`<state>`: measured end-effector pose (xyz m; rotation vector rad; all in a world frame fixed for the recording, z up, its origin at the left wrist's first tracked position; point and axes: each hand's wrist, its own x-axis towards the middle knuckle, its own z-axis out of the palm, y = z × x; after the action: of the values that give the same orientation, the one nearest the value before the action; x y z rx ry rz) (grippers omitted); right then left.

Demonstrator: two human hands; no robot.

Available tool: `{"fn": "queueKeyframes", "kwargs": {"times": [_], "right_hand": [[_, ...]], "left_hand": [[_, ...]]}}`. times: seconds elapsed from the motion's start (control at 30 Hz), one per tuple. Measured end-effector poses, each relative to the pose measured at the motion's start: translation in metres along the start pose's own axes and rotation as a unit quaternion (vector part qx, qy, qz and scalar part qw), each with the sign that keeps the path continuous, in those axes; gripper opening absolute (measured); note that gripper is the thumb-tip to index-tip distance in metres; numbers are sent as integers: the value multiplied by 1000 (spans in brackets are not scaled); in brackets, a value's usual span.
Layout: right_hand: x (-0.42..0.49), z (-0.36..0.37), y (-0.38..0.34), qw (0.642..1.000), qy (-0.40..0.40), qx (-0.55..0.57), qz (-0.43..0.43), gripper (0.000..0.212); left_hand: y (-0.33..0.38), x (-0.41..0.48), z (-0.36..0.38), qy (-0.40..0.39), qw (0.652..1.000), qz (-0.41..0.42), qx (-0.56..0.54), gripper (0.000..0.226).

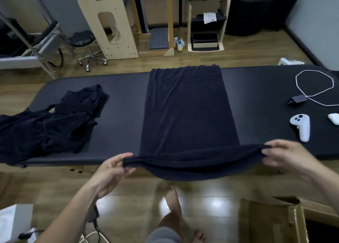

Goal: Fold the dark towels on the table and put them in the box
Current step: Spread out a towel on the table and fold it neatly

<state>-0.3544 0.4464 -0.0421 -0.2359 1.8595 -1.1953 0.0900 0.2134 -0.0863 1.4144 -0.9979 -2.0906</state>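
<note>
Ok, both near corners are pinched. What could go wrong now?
The towel sags between the left hand and right hand, so the fold may land uneven. Its far edge lies at the table's far rim; a tug could skew it. The controller near the right hand could get swept.

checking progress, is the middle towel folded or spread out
Spread out: the towel lies flat across the table, its near corners pinched by the left hand and right hand.

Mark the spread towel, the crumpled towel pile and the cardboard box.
spread towel point(187, 110), head view, middle of its flat part.
crumpled towel pile point(55, 125), head view, centre of the heap.
cardboard box point(266, 222), head view, its open brown flap.
</note>
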Motion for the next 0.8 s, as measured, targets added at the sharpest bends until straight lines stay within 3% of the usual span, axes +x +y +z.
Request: {"fn": "queueKeyframes", "kwargs": {"times": [0.13,0.23,0.3,0.37,0.43,0.5,0.57,0.67,0.8], "right_hand": [[56,14,-49,987,-22,160,3,18],[110,33,-69,988,-22,155,12,39],[149,48,-68,991,-5,135,23,25],[185,61,-51,994,48,93,44,24],[200,70,-28,992,103,-37,61,46],[198,80,-1,974,94,-192,69,64],[189,86,24,959,72,-260,82,73],[179,91,42,960,93,-243,106,68],[178,78,42,978,41,-166,118,38]], "left_hand": [[38,57,22,83,990,58,93,25],[63,118,32,127,977,78,153,8],[68,161,38,132,970,79,188,6],[61,196,44,128,969,59,201,11],[50,219,45,134,969,25,208,17],[38,226,41,126,972,-20,198,24],[27,221,34,108,972,-64,198,30],[15,209,27,67,972,-102,202,27],[24,205,34,54,986,-51,146,24]]}}
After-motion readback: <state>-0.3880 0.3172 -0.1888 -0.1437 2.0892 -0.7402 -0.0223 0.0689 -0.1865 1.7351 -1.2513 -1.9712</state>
